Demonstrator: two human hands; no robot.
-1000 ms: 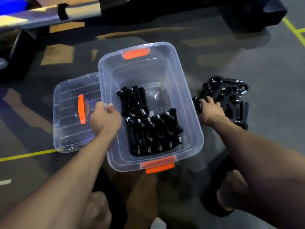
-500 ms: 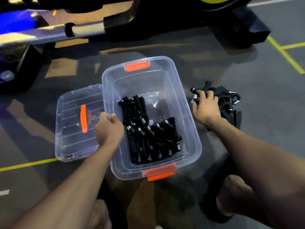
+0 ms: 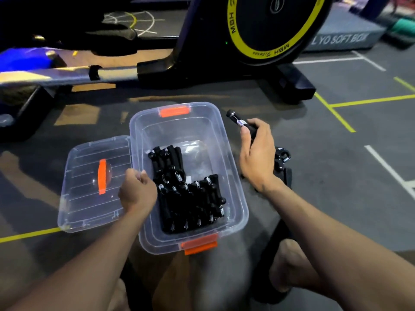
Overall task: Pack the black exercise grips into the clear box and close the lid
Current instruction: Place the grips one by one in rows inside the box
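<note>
Gripping a grip [image 3: 241, 122] in our right hand [image 3: 257, 153], we hold it lifted just right of the box [image 3: 233, 167], beyond its far right corner. Its long axis slants up and away toward the box's far side, knobbed end and silver spring poking out past our curled fingers [image 3: 244, 140]; the rest is hidden inside the fist. A second ago that hand lay low on the pile [image 3: 281, 163] right of the box; now it has risen with one grip, and only a few pieces of the pile show behind the wrist.

Our left hand [image 3: 137, 191] still pinches the box's left rim, fingers curled over the edge, as before. Inside the box, packed grips [image 3: 188, 198] lie in rows along its near and left parts, handles mostly running near to far. The lid [image 3: 89, 198] lies flat, touching the box's left wall, orange handle [image 3: 102, 177] upward. Orange latches [image 3: 174, 111] sit on the box's far and near ends.
</note>
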